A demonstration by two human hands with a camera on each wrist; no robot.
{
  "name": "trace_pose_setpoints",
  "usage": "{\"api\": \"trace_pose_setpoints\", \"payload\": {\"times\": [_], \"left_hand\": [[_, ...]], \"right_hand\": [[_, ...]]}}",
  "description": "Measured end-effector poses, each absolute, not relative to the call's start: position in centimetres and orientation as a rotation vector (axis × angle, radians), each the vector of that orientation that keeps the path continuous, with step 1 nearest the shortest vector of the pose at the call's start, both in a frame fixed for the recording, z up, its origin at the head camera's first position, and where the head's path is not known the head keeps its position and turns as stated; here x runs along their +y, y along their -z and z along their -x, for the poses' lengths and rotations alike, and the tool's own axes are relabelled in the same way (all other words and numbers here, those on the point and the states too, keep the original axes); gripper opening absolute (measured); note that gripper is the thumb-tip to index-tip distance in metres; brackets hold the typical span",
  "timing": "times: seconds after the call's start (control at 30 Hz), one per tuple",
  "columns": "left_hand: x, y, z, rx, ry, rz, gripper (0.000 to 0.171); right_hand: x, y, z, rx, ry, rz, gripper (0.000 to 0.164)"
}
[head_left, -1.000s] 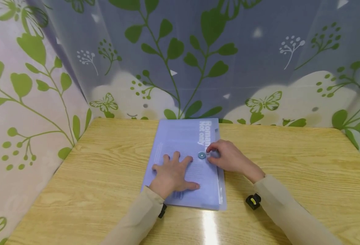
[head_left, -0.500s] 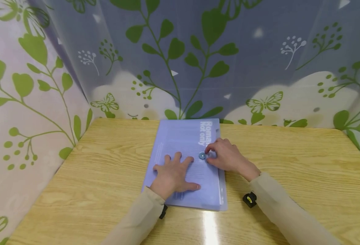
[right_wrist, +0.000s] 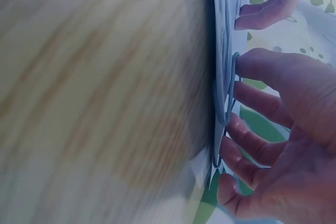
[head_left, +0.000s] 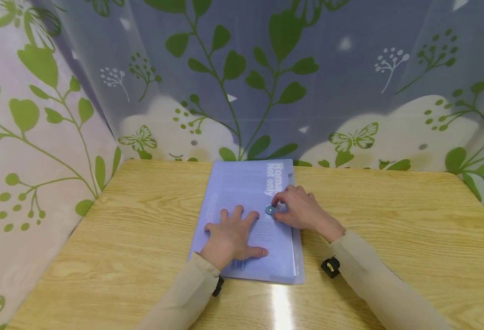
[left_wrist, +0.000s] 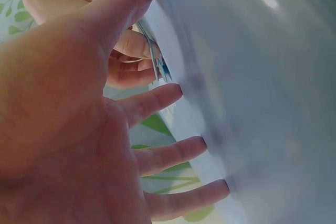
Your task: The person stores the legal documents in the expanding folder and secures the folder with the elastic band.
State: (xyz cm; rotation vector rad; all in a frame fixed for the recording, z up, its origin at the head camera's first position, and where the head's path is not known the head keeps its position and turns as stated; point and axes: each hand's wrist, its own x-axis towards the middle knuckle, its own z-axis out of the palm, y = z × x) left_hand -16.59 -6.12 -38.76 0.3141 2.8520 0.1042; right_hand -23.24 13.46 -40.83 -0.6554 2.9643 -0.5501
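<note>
A translucent purple document folder point(head_left: 242, 178) lies flat on the table, papers showing through it. Spread fingers of my left hand point(head_left: 227, 237) press on its cover, left of a round blue button point(head_left: 269, 210). My right hand point(head_left: 301, 208) is at the button's right side, index finger and thumb curled in a pinch. Seen from the right wrist, a blue-grey elastic cord point(right_wrist: 234, 80) loops round the folder's edge, held at the thumb and fingertips. The left wrist view also shows thin cord point(left_wrist: 153, 56) strands at the right fingers. Whether the cord touches the button is hidden by the fingertips.
The wooden table point(head_left: 390, 220) extends to both sides of the folder. A patterned curtain point(head_left: 328, 78) with leaves and butterflies stands along the back edge, and another hangs at the left. Black camera mounts point(head_left: 330, 267) sit under the wrists.
My right hand has shifted slightly left, bringing its pinched fingertips up to the blue button. The left hand stays pressed on the folder in the same spot.
</note>
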Motion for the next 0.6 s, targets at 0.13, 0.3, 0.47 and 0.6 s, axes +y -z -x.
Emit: {"api": "trace_pose_setpoints", "payload": {"times": [0.13,0.3,0.47,0.6], "left_hand": [[-6.19,38.87,16.61,2.851,-0.087,-0.325,0.091],[-6.14,39.04,16.65,2.839,-0.078,-0.333,0.091],[-6.08,39.13,16.78,2.831,-0.068,-0.337,0.091],[-6.08,39.19,16.89,2.830,-0.057,-0.336,0.091]], "right_hand": [[13.19,40.90,23.35,2.970,0.559,0.702,0.021],[13.01,41.03,23.50,2.971,0.584,0.765,0.021],[12.94,41.19,23.79,2.976,0.608,0.858,0.018],[12.79,41.16,23.91,2.974,0.617,0.884,0.018]]}}
